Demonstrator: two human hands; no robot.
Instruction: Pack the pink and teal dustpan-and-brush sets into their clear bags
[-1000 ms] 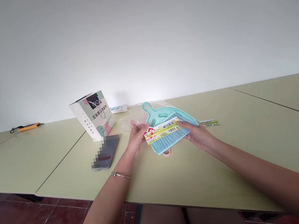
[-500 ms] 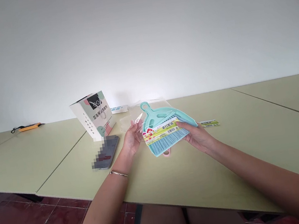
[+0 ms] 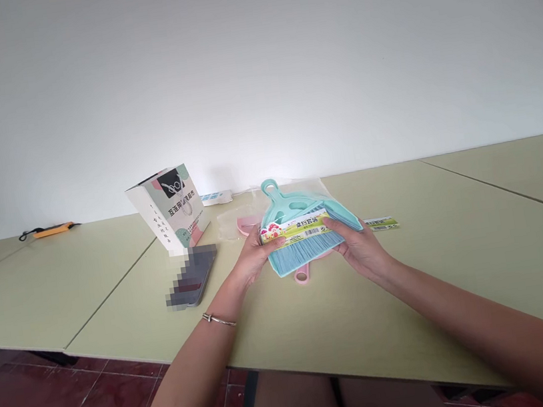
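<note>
My left grip and right grip close on opposite sides of the turquoise plastic dustpan-and-brush set, its looped handle pointing away from me.

The left hand has regripped the dustpan set.

Arms extended forward, converging; left hand, right hand pinching, thumbs uppermost; other fingers seemingly curled beneath.
</note>
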